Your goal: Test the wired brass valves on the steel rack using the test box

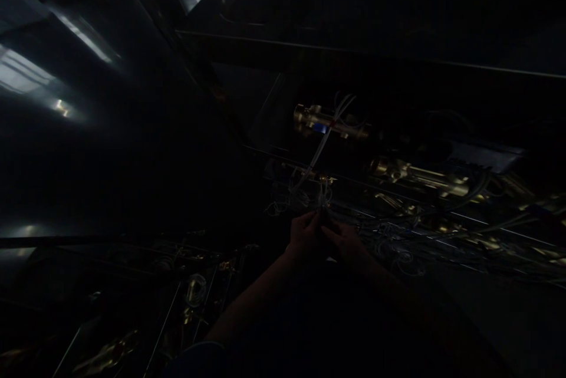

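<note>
The picture is very dark. My left hand (303, 235) and my right hand (348, 243) are close together at the centre, fingers closed and fingertips nearly touching. A bundle of thin pale wires (325, 192) runs down to the fingertips, and both hands seem to pinch it. Shadow hides the exact grip. Just beyond them, more loose wires (298, 195) lie curled beside small brass parts. A brass valve fitting (312, 115) with a blue spot lies farther back, pale leads crossing over it.
Another brass fitting (437, 180) sits to the right, beside a pale box-like part (486, 157). Tangled wires (398, 248) spread right of my hands. At lower left are more brass parts (192, 295) and thin metal edges. A shiny dark panel (101, 148) reflects light on the left.
</note>
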`<state>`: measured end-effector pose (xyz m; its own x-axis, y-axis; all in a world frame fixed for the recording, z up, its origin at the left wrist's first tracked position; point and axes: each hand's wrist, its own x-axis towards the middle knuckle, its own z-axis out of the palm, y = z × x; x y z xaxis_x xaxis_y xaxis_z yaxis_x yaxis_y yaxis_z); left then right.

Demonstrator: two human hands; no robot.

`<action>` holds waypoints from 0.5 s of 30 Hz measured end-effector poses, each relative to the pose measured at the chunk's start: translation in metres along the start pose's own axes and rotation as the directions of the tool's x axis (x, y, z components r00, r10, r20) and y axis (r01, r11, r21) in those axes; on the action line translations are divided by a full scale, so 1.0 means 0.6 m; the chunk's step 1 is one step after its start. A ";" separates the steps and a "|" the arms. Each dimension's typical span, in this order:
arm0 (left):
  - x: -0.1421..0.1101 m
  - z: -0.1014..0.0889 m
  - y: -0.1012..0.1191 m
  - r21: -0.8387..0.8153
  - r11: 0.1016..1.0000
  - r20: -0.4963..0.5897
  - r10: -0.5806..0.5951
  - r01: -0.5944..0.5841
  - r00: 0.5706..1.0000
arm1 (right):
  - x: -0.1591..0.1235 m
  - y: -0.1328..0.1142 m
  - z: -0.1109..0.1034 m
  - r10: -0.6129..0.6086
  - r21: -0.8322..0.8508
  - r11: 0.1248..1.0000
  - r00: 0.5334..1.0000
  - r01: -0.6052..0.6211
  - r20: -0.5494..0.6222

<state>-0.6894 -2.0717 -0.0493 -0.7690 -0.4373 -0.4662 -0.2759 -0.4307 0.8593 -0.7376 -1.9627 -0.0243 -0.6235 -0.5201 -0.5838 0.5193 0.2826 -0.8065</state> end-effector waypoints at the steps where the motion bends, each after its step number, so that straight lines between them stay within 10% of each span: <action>1: -0.001 0.000 -0.001 0.020 1.000 -0.009 0.006 -0.006 1.000 | 0.002 -0.001 -0.004 -0.067 -0.089 0.994 0.997 0.063 -0.040; 5: -0.010 -0.002 -0.007 0.114 0.992 0.031 0.049 -0.052 0.998 | 0.024 -0.023 -0.024 -0.245 -0.424 0.899 0.929 0.111 -0.277; 11: -0.025 -0.017 -0.042 0.398 0.889 0.146 0.185 -0.228 0.972 | 0.080 -0.063 -0.023 -0.131 -0.562 0.825 0.948 -0.059 -0.291; 15: -0.025 -0.073 -0.084 0.500 0.854 0.108 0.108 -0.148 0.988 | 0.090 -0.068 -0.041 -0.152 -0.589 0.797 0.899 -0.134 -0.411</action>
<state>-0.6388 -2.0785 -0.0948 -0.8521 -0.3934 -0.3452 -0.4099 0.0915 0.9075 -0.8067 -1.9825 -0.0253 -0.8797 -0.1793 -0.4404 0.1535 0.7695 -0.6199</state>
